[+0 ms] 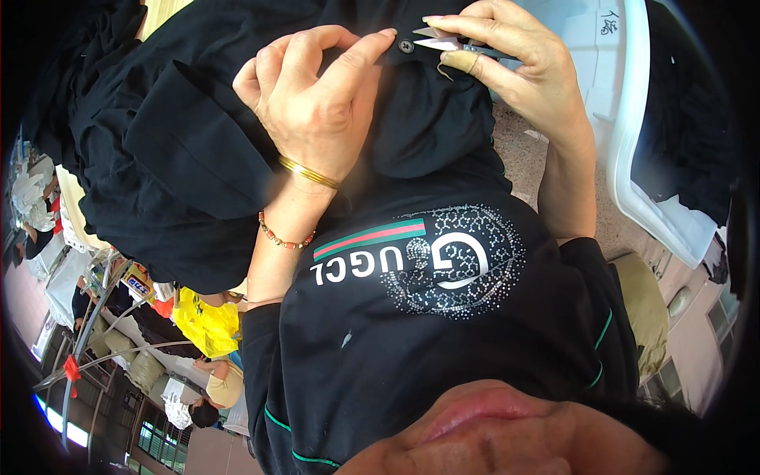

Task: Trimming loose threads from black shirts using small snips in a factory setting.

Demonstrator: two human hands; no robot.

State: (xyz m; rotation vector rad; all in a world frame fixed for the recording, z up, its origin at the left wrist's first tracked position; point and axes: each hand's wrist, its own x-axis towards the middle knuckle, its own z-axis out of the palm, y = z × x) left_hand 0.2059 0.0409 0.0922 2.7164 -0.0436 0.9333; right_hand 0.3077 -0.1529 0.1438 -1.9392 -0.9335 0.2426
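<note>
A black garment spreads across the far part of the view, with a small dark button on it. My left hand is closed on the cloth just left of the button, its fingers bent and one fingertip reaching close to it. What lies beneath those fingers is partly hidden. From the right, my right hand grips a pair of thread snips, whose parted, pointed blades are beside the button. A short pale thread hangs below the blades near my right thumb.
A translucent white plastic bin stands to the right, with black cloth beyond its rim. At lower left are a yellow plastic bag, a bent metal frame and a person farther off.
</note>
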